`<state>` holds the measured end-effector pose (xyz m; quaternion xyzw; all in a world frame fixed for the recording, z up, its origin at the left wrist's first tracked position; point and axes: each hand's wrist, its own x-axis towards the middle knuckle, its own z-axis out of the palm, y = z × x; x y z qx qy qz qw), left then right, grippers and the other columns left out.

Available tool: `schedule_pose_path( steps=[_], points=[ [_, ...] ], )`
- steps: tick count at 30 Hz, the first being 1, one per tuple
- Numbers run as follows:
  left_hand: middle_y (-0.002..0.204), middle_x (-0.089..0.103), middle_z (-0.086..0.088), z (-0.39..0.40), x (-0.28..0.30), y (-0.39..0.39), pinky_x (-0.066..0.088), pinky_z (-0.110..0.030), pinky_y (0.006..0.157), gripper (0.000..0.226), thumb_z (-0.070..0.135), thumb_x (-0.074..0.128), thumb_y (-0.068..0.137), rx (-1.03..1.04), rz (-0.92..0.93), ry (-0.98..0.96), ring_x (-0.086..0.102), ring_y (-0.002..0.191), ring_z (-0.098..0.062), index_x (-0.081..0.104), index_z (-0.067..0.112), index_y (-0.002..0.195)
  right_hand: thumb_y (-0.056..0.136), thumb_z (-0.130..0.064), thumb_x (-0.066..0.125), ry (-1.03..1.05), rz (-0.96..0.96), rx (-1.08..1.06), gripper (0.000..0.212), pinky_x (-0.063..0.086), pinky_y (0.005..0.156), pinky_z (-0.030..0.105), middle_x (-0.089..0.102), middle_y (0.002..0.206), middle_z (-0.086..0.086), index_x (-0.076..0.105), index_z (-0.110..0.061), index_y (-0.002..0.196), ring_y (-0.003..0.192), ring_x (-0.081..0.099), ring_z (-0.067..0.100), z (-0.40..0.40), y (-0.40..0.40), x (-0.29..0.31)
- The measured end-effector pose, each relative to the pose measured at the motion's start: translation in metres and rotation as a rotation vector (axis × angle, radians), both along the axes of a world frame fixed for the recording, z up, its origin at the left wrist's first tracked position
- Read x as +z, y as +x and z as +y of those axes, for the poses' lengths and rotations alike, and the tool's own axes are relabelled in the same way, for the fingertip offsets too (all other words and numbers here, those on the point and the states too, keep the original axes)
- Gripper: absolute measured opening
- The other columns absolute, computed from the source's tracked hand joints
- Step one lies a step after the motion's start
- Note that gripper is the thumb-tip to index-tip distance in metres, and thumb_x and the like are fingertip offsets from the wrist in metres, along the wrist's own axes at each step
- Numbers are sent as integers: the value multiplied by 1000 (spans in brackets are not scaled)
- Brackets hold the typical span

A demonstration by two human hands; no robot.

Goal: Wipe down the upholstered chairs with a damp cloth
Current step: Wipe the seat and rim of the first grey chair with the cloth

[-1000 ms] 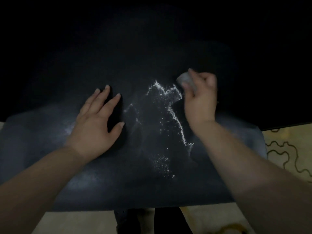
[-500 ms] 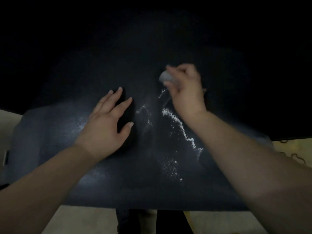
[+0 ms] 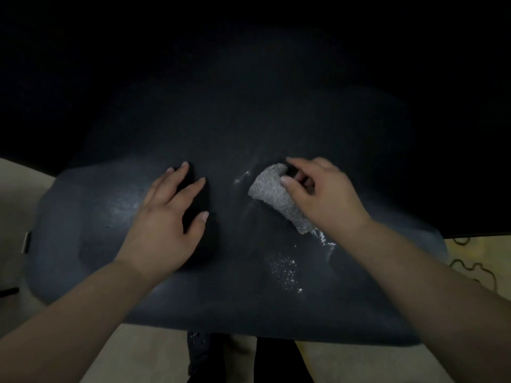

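Down on the dark chair seat we have both hands at work. Our left hand lies flat, fingers straight and a little spread, palm pressing the upholstery just left of centre, bracing. Our right hand pinches the grey cloth, thumb and curled fingers clamped on its upper end, while the rest of the cloth drapes down onto the seat and touches it.

Look at what lies around the cloth: a bright wet streak just at its lower tip, a scatter of fine white specks nearer us, and a small smear just beyond its far edge. That, we judge, is the patch to work.

To do this well, we want more cloth on the surface: flatten it under the fingers instead of holding it by one end, so the wipe covers a wide band. Sweep toward us through the streak and the specks in overlapping passes, light and even pressure, and keep the left palm planted so the seat does not swivel or shift. The far part of the seat sits in deep shadow, and we cannot tell its condition.
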<state>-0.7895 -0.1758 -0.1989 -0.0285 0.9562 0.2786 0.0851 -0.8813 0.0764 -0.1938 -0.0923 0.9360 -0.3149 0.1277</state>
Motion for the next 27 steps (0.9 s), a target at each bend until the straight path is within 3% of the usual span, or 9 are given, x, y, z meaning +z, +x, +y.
schedule_pose_path(
  steps=[5,7,11,12,14,17,23,25,27],
  points=[
    [155,28,-3,-1,0,3,16,-35,116,51,30,60,91,-8,5,-4,17,144,-19,49,17,139,67,-71,55,-5,-11,102,66,49,84,45,54,92,-11,66,-27,116,93,58,17,-5,36,3],
    [155,27,-2,-1,1,3,15,-33,116,53,27,63,89,-9,1,-1,16,145,-18,48,17,140,69,-63,65,-43,4,109,55,50,81,39,56,90,-6,69,-25,108,88,59,16,-9,44,1],
    [156,26,-1,-3,3,4,11,-29,115,54,28,61,89,-10,-7,14,13,145,-16,48,18,140,74,-37,72,-136,164,-34,30,43,74,14,58,84,1,72,-15,95,78,55,12,-17,29,4],
    [156,25,-1,-4,3,4,10,-28,115,54,28,61,89,-15,-9,15,13,145,-16,48,18,140,75,-35,73,-127,213,-78,31,44,77,16,57,87,3,72,-15,98,80,55,14,-16,18,5],
    [156,24,0,-5,3,4,8,-26,114,54,29,60,90,-22,-14,4,12,145,-16,47,19,141,76,-34,75,-50,227,-113,40,47,88,34,53,98,4,68,-21,113,93,53,21,-14,-6,3],
    [156,25,0,-4,0,4,9,-26,114,54,30,61,90,-14,-10,-4,13,145,-16,47,20,141,79,-35,74,104,235,-8,54,45,90,50,48,109,10,58,-28,130,102,48,31,-25,-24,-11],
    [156,25,-1,-4,-1,5,11,-29,115,53,30,59,90,17,0,2,14,145,-18,46,20,141,77,-15,63,40,343,235,53,51,74,49,51,98,9,60,-24,129,86,52,29,-20,19,-28],
    [157,23,-1,-7,1,6,8,-26,115,57,29,61,89,36,-7,3,12,146,-17,44,20,143,76,-9,61,33,353,146,58,51,76,51,51,98,12,56,-19,133,88,53,31,-10,14,-29],
    [157,21,0,-13,3,7,3,-20,114,59,29,60,89,54,-13,-7,10,146,-16,40,21,144,82,-7,62,16,332,-74,60,48,89,49,49,105,16,48,-14,140,97,53,34,-22,-12,-31]
  ],
)
